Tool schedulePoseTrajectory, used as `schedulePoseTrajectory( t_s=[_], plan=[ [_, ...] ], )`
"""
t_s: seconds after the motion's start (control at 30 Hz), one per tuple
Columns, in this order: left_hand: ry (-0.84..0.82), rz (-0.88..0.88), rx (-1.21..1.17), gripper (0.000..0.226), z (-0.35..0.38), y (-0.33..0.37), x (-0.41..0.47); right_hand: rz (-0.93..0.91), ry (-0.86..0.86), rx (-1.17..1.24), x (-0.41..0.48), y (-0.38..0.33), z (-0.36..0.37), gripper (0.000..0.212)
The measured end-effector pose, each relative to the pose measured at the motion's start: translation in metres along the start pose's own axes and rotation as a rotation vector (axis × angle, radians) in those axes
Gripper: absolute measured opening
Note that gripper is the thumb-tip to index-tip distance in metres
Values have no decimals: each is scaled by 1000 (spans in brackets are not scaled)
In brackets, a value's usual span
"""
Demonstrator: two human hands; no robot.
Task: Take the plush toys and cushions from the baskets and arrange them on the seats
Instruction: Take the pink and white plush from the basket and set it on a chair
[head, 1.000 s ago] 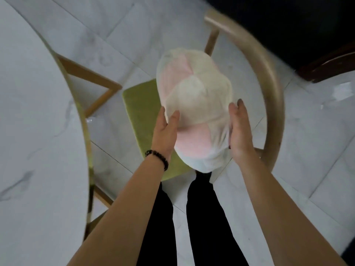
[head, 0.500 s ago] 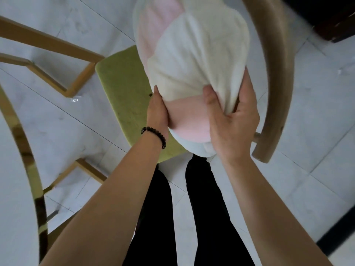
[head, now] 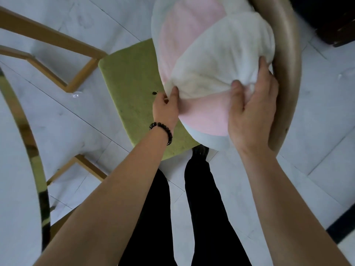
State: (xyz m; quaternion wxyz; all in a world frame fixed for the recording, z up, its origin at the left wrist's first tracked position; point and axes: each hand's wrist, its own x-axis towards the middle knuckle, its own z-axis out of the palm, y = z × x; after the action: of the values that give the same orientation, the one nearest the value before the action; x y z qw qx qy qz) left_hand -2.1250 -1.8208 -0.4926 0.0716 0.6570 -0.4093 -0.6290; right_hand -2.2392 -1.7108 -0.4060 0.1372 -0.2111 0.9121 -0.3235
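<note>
Both hands, left hand [head: 166,108] and right hand [head: 251,114], grip the cushion [head: 209,60], settling it on the green seat [head: 132,89]; baskets unseen, remainder unknown.

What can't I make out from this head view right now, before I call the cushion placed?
- Top of the pink and white cushion: cut off by the upper frame edge.
- Green chair seat under the cushion: hidden, so contact is unclear.
- Left hand fingertips: tucked beneath the cushion's edge.
- Right hand palm: pressed against the cushion, out of sight.
- Chair backrest: runs out of frame at the top.
- Baskets: not in view.
</note>
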Motion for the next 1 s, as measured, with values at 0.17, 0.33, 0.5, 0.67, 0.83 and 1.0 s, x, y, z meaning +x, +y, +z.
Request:
schedulePoseTrajectory(
  t_s=[0.17, 0.33, 0.5, 0.67, 0.83, 1.0],
  plan=[
    [7, 63, 12, 53, -19, 18, 2, -251, 80, -228, -28, -22, -8, 64],
    [-137, 375, 140, 80, -29, 76, 25, -774, -192, -540, -57, -21, 28, 55],
    [-130, 514, 542, 97, 5, 118, 71, -959, -407, -1282, -38, 6, 52, 96],
    [-131, 541, 661, 102, 26, 124, 88, -985, -653, -1492, -50, 19, 25, 80],
    [-158, 454, 297, 99, -3, 107, 75, -1011, -837, -1105, -50, -1, -7, 64],
    [-22, 240, 14, 89, -24, 33, 22, -1035, -443, -952, 21, -54, -2, 69]
  ],
)
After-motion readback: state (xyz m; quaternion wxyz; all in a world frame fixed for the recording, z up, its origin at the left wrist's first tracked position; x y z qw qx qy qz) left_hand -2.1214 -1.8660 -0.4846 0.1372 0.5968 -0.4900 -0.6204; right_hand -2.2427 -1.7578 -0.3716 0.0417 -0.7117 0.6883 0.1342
